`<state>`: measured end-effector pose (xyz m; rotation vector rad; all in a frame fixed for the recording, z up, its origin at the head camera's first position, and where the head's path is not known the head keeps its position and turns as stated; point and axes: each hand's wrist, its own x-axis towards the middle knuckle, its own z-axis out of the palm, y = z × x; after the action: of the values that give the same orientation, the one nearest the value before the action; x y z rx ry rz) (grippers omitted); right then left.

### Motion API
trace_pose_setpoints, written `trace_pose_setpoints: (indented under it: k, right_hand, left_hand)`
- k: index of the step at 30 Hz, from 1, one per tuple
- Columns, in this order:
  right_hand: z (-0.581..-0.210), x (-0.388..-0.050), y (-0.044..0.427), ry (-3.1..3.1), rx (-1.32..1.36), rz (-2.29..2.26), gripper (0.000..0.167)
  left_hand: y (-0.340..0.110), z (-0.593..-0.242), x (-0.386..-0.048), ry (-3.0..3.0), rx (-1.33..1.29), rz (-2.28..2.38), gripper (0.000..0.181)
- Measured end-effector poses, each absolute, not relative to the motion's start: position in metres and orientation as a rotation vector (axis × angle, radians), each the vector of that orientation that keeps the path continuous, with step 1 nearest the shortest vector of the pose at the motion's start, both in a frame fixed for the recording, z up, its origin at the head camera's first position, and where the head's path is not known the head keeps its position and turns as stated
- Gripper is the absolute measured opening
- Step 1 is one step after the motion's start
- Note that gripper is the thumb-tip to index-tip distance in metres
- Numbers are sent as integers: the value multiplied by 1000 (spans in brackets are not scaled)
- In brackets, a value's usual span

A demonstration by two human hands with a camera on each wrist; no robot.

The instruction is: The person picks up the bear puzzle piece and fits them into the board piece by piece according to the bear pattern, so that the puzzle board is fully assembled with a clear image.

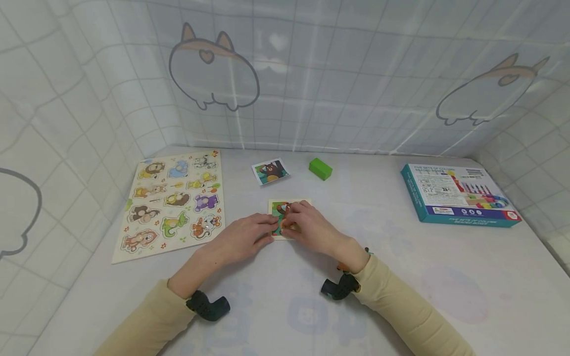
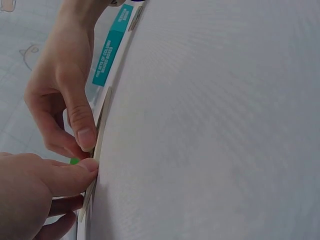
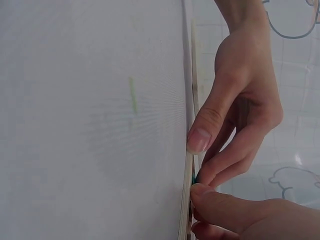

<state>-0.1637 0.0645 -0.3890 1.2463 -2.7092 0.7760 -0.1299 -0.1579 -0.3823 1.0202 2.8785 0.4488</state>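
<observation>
A small square wooden puzzle board (image 1: 276,204) with a bear picture lies in the middle of the table. My left hand (image 1: 247,237) holds its left side; in the right wrist view the thumb (image 3: 200,140) is on the board's near edge and the fingers reach over the top. Above the board's middle, my right hand (image 1: 313,230) has thumb and index finger together, pinching a small puzzle piece mostly hidden by the fingers. In the left wrist view the board (image 2: 103,115) shows only edge-on, between both hands.
Behind the board lie a bear picture card (image 1: 270,171) and a green block (image 1: 320,168). To the left is a larger animal puzzle board (image 1: 178,202). A teal-edged toy box (image 1: 458,195) lies at the right. Tile-patterned sheeting (image 1: 311,74) rises behind the table.
</observation>
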Motion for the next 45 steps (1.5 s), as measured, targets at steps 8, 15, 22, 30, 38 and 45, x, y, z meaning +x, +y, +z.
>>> trace_pose_setpoints:
  k: [8, 15, 22, 30, 38, 45]
  right_hand:
    - [-387, -164, 65, -2668, 1288, 760, 7]
    - [-387, -165, 66, -2635, 1308, 743, 8]
    - [-387, -164, 67, -2638, 1316, 764, 8]
    - [-390, -165, 65, -2668, 1291, 775, 10]
    - [-388, -164, 66, -2676, 1287, 769, 11]
    - [-381, -162, 66, -2741, 1295, 762, 13]
  left_hand:
    - [-158, -381, -128, 2880, 1017, 451, 35]
    - [-158, -381, -129, 2890, 1040, 447, 34]
    - [-157, -382, -129, 2884, 1054, 456, 34]
    - [-155, -381, -128, 2864, 996, 521, 32]
    - [-155, -381, -130, 2858, 958, 586, 33]
    - [-156, -382, -130, 2841, 941, 602, 33]
